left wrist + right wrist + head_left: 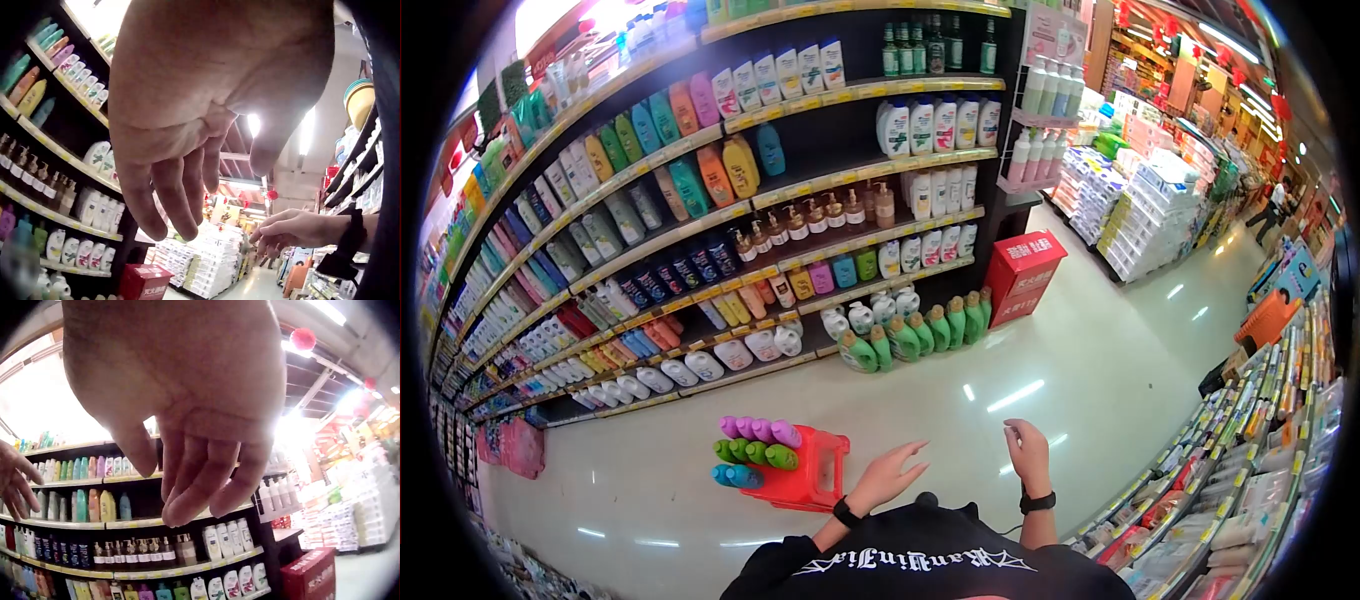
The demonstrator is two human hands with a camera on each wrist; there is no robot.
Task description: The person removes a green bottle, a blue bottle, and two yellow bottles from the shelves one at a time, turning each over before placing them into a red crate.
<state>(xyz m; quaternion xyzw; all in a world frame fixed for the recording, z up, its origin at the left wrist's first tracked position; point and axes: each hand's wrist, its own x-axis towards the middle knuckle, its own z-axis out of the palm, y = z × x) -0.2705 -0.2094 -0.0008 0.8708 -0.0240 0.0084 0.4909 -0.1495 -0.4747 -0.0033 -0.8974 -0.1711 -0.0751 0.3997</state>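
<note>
My left hand [886, 478] is held out in front of my body with fingers extended and nothing in them. To its left stands a red plastic stool [825, 465], topped with rows of purple bottles [762, 431], green bottles [765, 453] and blue bottles [738, 476]. My right hand [1028, 450] is raised in the air, its fingers loosely bent around nothing. In the left wrist view the left palm [212, 81] faces the camera, fingers hanging relaxed. The right palm [181, 375] fills the top of the right wrist view, also holding nothing.
A long shelf unit [850, 95] of shampoo bottles spans the left and front. Green jugs [910, 335] stand on the floor before it, beside a red box [1025, 278]. Stacked white packs [1150, 215] lie beyond. Another stocked shelf [1240, 480] runs along my right.
</note>
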